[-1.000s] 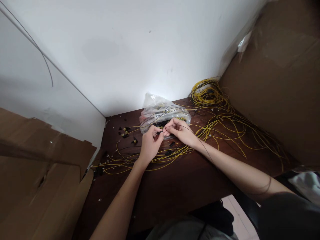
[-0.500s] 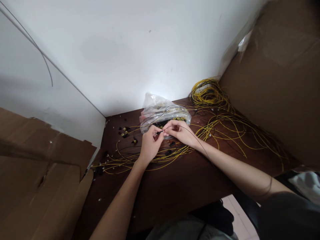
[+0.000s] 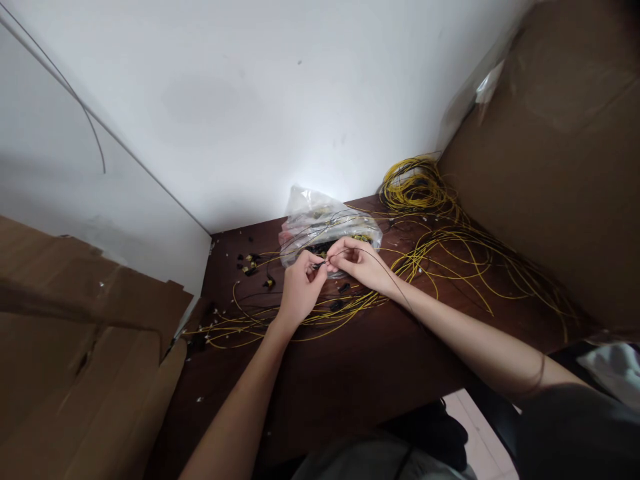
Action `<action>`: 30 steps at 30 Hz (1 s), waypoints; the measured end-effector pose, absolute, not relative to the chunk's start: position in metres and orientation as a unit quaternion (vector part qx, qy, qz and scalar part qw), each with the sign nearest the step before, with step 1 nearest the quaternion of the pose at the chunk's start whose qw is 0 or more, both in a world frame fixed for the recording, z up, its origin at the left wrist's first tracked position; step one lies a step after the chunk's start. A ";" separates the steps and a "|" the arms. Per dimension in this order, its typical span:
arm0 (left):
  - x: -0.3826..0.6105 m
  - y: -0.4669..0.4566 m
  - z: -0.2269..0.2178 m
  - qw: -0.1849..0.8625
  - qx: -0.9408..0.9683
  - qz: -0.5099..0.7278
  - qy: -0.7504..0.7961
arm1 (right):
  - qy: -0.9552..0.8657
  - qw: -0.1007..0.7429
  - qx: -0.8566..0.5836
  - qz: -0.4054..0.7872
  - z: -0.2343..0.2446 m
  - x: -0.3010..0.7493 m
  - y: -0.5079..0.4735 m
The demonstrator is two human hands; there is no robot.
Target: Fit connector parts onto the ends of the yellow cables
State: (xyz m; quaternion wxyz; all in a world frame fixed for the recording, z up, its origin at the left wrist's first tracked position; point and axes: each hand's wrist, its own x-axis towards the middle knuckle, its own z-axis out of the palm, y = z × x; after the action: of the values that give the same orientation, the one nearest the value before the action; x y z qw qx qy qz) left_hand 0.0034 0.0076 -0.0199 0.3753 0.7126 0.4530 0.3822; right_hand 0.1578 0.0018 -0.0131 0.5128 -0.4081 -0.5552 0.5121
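My left hand point(image 3: 304, 277) is closed, its thumb and forefinger pinching a small black connector point(image 3: 317, 266). Fingertip to fingertip with it, my right hand point(image 3: 357, 261) pinches a thin black wire point(image 3: 385, 267) at the connector's end. From there the wire arcs back over my right wrist and forearm. Whether its tip sits inside the connector is hidden by my fingers. Just behind both hands lies a clear plastic bag point(image 3: 320, 230) with black and yellow parts in it. Yellow wires point(image 3: 300, 327) run across the table under my wrists, beside a loose black piece point(image 3: 344, 288).
A coil of yellow and black wire point(image 3: 413, 187) sits at the back right, with more strands fanning out. Small black and yellow connectors point(image 3: 250, 263) lie at left on the dark table point(image 3: 320, 387). Cardboard point(image 3: 85, 360) stands on the left, a large box point(image 3: 550, 167) on the right.
My right hand's fingers have lifted very slightly, and the wire over the forearm has shifted a little. Both pinches stay in the same place.
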 end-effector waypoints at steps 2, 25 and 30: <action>0.003 0.008 -0.021 0.383 0.707 0.386 0.451 | -0.557 0.508 -0.412 0.511 -0.013 0.157 0.002; 0.003 0.014 -0.010 0.552 0.513 0.496 0.431 | -0.712 0.458 -0.430 0.313 -0.010 0.161 -0.005; 0.004 0.016 -0.012 0.536 0.514 0.504 0.441 | -0.747 0.453 -0.418 0.249 -0.010 0.161 -0.006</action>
State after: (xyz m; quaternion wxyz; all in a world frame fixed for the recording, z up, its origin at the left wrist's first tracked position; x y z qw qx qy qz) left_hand 0.0041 0.0161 -0.0119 0.5360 0.5139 0.4415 0.5037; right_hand 0.1609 -0.0058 -0.0097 0.4529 -0.4175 -0.7474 0.2488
